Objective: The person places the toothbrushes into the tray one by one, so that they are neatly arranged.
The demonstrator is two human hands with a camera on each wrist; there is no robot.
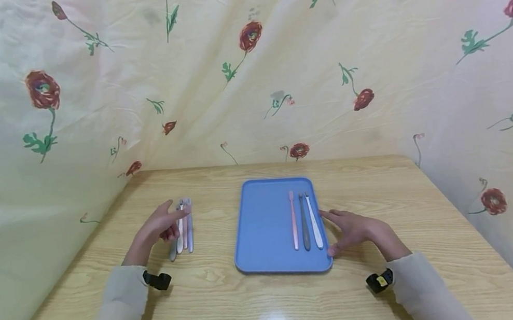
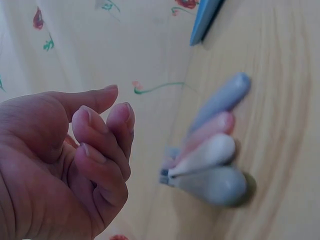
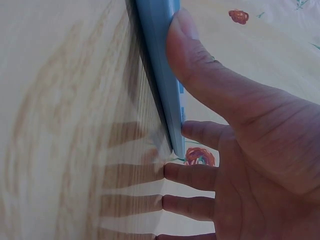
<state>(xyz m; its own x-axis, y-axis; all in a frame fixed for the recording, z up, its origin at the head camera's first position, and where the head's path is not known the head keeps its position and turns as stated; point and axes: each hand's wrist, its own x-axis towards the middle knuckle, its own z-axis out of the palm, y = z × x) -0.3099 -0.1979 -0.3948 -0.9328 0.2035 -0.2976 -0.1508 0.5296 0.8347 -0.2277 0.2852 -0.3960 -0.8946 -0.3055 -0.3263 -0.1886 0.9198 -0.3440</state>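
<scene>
Flower-printed sheeting (image 1: 201, 82) backs a wood-grain worktop (image 1: 216, 310). On its left lie four toothbrushes (image 1: 185, 239), long axes running away from the person, heads at the far end, handles fanning slightly. They look light, stiff and smooth; mid-handle seems the best hold. The left hand (image 1: 162, 224) hovers by their heads, fingers loosely curled, pinching nothing. The right hand (image 1: 353, 227), fingers spread, touches the rim of a blue tray (image 1: 263, 222) bearing three similar brushes (image 1: 304, 223).

We are seeing a wood-grained surface (image 1: 216, 310) carrying a blue tray (image 1: 263, 222), four toothbrushes (image 1: 185, 235) lying at the tray's nine o'clock.
</scene>
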